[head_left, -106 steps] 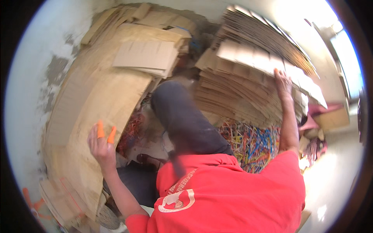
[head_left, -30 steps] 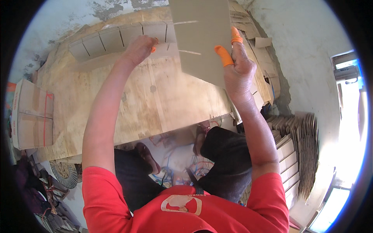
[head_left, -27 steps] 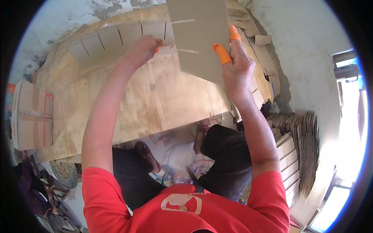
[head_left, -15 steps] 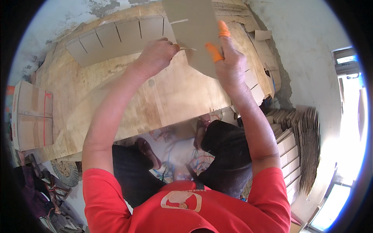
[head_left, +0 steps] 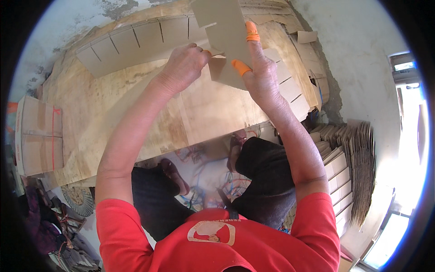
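Observation:
Over the far side of the wooden table, a slotted cardboard divider strip [head_left: 228,40] stands raised and tilted. My right hand [head_left: 263,78] grips its right side, with orange finger cots on the thumb and a finger. My left hand [head_left: 186,65] is closed, its fingertips pinched at the strip's left edge by a lower slot; what exactly they pinch is partly hidden, perhaps a flap of the cardboard. Behind my left hand runs a long row of slotted cardboard dividers [head_left: 147,43]. More slotted cardboard [head_left: 290,86] lies beyond my right wrist.
The plywood table [head_left: 136,113] spans the view. A carton with red strapping [head_left: 41,136] sits at its left end. Stacked cardboard sheets [head_left: 360,167] stand on the right, near a bright window [head_left: 410,149]. Tangled cords [head_left: 199,195] lie on the floor between my feet.
My right hand and the cardboard strip have shifted a little left, uncovering more of the slotted cardboard on the right. My left hand stays nearly in place at the strip's edge.

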The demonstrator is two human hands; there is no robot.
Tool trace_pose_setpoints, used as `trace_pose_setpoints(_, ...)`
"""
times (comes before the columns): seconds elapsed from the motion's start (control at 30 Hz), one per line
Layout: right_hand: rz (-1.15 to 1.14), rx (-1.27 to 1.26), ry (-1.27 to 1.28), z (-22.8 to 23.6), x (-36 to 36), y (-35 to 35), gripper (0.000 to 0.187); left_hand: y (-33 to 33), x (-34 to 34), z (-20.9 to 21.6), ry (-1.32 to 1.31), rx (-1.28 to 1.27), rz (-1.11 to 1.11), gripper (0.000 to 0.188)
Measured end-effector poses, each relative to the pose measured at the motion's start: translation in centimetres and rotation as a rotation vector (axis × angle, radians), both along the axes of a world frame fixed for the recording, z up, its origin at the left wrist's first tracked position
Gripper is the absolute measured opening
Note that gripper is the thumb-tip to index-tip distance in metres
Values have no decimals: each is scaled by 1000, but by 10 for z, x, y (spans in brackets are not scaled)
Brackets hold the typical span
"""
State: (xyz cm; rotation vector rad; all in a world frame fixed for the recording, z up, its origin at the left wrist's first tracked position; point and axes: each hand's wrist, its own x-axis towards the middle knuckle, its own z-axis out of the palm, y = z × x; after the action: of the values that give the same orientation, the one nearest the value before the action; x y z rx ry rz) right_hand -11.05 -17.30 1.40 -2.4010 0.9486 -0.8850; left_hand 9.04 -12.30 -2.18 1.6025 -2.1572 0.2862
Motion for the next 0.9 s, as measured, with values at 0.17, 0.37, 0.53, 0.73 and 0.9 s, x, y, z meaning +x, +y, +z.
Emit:
trace_pose_setpoints(0.17,66,-59,14,3,0,5,82,0,1,1,70,84,0,10)
trace_pose_setpoints(0.37,58,-127,269,-16,1,-7,83,13,-16,18,201,2,-161,12)
trace_pose_setpoints(0.53,64,-57,202,-30,-4,-10,91,10,-8,16,395,188,-137,16)
trace_pose_setpoints(0.73,17,-108,-21,-23,-11,-10,96,-40,80,22,149,-8,313,59)
trace_pose_setpoints(0.9,23,-8,-60,-24,-3,-1,90,-77,113,-30,-134,-42,505,51)
